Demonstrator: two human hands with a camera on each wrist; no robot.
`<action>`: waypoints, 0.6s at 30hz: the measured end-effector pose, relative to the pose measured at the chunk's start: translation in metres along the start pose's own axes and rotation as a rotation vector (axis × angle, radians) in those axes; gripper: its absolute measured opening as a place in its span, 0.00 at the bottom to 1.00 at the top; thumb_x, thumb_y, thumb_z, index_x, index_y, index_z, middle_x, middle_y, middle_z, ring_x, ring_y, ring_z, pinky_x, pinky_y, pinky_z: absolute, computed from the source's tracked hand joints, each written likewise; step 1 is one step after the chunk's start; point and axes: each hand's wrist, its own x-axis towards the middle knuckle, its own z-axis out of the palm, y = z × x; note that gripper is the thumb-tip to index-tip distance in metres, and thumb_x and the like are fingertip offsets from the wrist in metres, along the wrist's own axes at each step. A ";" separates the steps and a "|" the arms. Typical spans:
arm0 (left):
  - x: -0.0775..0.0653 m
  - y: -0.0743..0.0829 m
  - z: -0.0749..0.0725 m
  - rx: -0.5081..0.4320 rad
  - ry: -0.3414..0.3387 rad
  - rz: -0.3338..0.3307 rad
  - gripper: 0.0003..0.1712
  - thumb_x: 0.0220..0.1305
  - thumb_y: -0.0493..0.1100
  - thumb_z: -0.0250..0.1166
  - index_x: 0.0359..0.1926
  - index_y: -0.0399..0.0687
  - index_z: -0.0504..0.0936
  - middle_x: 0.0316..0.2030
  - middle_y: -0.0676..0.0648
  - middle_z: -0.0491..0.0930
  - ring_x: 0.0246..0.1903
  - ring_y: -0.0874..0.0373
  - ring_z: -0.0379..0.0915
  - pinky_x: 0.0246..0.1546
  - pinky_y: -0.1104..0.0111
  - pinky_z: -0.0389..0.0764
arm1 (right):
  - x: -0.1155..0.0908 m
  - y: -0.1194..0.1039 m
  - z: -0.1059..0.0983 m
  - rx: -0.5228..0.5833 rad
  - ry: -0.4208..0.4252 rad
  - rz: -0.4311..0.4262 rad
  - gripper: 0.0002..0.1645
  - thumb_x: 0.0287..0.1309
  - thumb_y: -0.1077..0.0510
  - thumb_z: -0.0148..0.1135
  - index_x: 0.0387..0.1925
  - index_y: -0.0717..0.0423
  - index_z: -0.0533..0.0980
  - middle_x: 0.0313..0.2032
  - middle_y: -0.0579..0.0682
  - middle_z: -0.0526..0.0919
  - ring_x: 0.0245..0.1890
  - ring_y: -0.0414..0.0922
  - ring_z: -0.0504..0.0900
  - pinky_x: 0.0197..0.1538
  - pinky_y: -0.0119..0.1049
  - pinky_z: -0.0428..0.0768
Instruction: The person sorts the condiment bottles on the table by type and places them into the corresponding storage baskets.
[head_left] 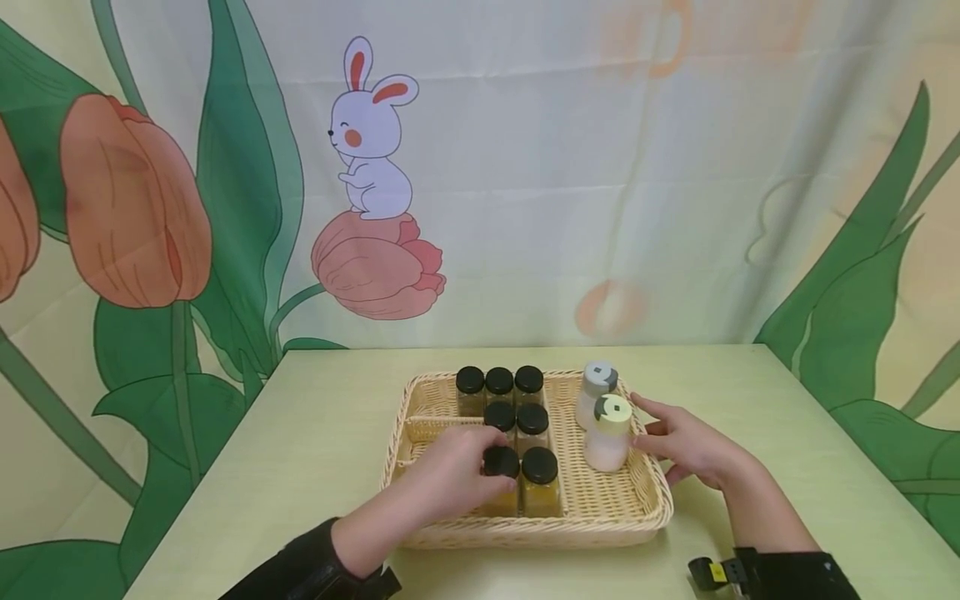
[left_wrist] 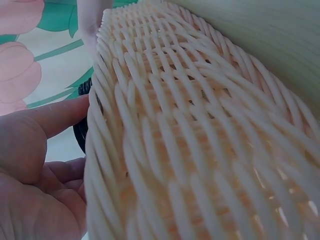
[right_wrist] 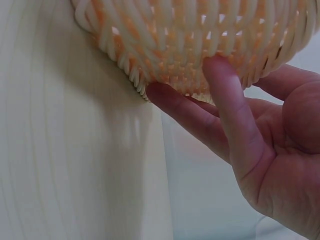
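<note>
On the table sits a wicker basket (head_left: pixel 517 533) with dividers. Several glass jars with black lids (head_left: pixel 540 465) stand in its middle section. My left hand (head_left: pixel 457 475) reaches over the front rim and holds the lid of the front-left spice jar (head_left: pixel 500 461) between thumb and fingers. In the left wrist view, the basket wall hides most of that jar. At the basket's right side, my right hand (head_left: pixel 693 446) holds the wall, fingers against the outside and thumb at the rim. Beside it inside stand a yellow-lidded shaker (head_left: pixel 609 433) and a grey-lidded shaker (head_left: pixel 598 392).
A pale wood-grain table (head_left: pixel 315 467) extends around the basket. Behind it hangs a curtain (head_left: pixel 525 167) printed with tulips and a rabbit. A small black device (head_left: pixel 708 573) with a yellow mark sits by the right wrist.
</note>
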 end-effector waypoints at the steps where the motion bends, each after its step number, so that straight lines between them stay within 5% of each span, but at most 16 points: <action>1: 0.000 0.000 0.000 0.002 -0.001 -0.004 0.28 0.57 0.49 0.78 0.55 0.41 0.83 0.44 0.48 0.85 0.30 0.66 0.76 0.27 0.75 0.79 | 0.000 0.000 0.000 -0.004 -0.005 -0.005 0.52 0.67 0.58 0.65 0.82 0.55 0.46 0.61 0.75 0.70 0.47 0.55 0.84 0.31 0.53 0.87; 18: 0.000 -0.002 -0.003 -0.005 0.011 0.012 0.28 0.53 0.49 0.79 0.54 0.43 0.85 0.41 0.52 0.85 0.37 0.62 0.80 0.34 0.73 0.82 | 0.000 0.000 0.001 0.004 0.003 0.001 0.52 0.66 0.58 0.65 0.82 0.55 0.46 0.61 0.75 0.70 0.47 0.55 0.84 0.31 0.53 0.87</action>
